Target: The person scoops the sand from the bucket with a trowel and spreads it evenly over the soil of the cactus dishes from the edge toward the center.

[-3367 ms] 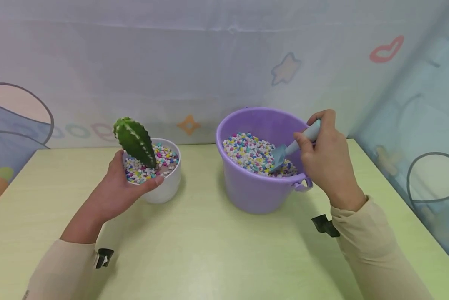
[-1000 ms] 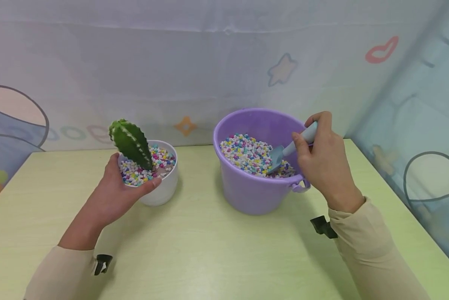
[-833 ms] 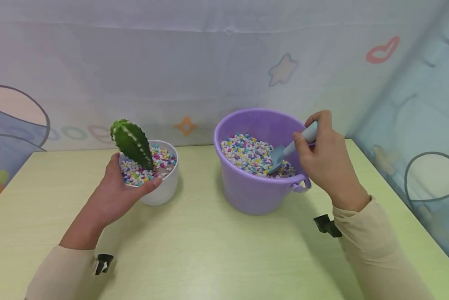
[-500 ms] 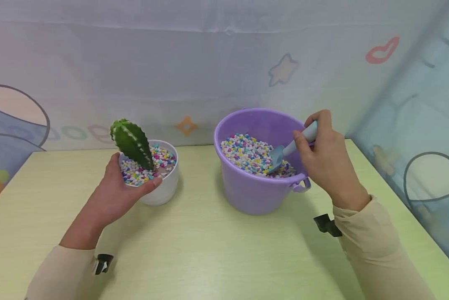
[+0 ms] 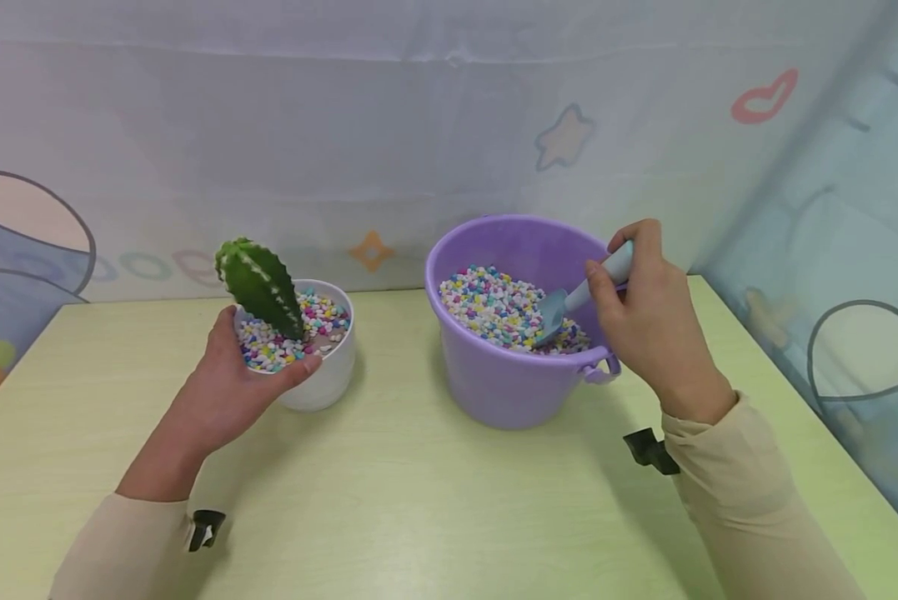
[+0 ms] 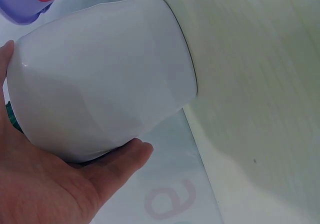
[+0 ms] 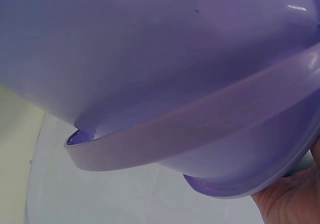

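Note:
On the left of the table stands a white plant pot (image 5: 321, 385), filled with colourful pebbles (image 5: 268, 350) around a leaning green cactus (image 5: 263, 287). My left hand (image 5: 227, 392) grips the pot from its left side, thumb at the near rim. In the left wrist view the fingers (image 6: 120, 164) lie along the pot's smooth wall. My right hand (image 5: 654, 325) holds the handle of a light blue toy shovel (image 5: 579, 296) over the right rim of a purple bucket (image 5: 509, 387). The shovel's blade rests among the bucket's small multicoloured pebbles (image 5: 489, 308).
A pale wooden table (image 5: 388, 500) carries both containers. Behind it hangs a printed cloth backdrop (image 5: 343, 133), with another patterned panel (image 5: 869, 233) on the right. The bucket's carrying handle (image 7: 175, 131) hangs across its outer wall in the right wrist view.

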Demonstrator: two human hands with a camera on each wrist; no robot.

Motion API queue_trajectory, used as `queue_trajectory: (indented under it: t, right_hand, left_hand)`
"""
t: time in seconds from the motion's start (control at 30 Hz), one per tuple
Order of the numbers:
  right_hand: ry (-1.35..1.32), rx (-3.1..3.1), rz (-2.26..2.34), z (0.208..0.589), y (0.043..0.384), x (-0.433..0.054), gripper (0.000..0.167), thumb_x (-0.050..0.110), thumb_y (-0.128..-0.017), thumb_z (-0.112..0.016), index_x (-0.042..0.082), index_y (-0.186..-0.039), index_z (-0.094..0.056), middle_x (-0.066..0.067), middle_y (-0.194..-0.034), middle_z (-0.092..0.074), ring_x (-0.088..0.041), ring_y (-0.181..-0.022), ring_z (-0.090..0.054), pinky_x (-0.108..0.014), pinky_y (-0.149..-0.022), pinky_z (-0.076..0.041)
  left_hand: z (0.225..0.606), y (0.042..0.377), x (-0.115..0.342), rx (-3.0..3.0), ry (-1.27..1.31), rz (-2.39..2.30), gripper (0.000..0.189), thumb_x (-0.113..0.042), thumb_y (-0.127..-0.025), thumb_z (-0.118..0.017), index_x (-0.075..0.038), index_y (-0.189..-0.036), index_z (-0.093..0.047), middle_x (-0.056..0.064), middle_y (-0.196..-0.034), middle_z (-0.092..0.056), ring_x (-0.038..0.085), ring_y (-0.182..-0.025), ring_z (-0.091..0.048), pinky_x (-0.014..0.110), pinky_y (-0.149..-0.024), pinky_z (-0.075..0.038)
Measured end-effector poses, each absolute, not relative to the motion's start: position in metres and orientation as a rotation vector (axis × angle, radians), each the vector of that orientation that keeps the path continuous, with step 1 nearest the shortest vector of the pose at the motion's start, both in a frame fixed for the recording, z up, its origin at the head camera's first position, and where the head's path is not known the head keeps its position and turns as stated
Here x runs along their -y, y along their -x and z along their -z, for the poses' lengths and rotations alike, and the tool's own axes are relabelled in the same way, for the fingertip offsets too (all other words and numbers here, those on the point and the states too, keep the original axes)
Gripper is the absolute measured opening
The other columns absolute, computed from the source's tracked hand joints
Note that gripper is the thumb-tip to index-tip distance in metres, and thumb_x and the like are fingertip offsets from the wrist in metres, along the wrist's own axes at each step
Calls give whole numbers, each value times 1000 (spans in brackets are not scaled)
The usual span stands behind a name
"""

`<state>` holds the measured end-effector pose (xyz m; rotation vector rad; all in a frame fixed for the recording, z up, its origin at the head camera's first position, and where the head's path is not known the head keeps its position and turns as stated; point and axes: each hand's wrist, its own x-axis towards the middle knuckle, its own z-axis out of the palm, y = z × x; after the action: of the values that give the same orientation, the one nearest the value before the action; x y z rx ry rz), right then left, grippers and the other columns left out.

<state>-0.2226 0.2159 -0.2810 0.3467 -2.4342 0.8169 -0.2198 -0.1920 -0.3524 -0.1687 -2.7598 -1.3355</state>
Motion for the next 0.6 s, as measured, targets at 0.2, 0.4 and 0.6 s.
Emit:
queue_trajectory:
  t: [0.2,0.4,0.6]
  right_hand:
    - [-344,2434,-830,280,223,-216,26,16,-101,-54,0,-114,-39,-14,-74,-59,-23,-60,-57,-34,-52,-43]
    - [-339,2428,-825,281,223,-217,26,17,-101,-54,0,-114,-40,-13,-71,-58,-23,-58,-56,-35,-51,-43]
    - [-343,2435,-822,280,223,-216,27,17,-101,-53,0,-116,-40,-13,-73,-58,-24,-60,-57,-38,-54,-43]
  left_hand:
    - [354,220,193,2768,173,1338,109,-52,-85,-73,0,-152,-4,28,-144,-26,43,-130,-34,59,-102,-30]
    - [355,221,192,2767,173,1345,107,-52,-85,-72,-2,-152,-4,26,-144,-25,42,-130,-34,58,-101,-31]
    - [355,221,193,2735,191,1349,106,-47,-85,-75,-1,-152,-7,27,-144,-27,42,-130,-34,58,-102,-30]
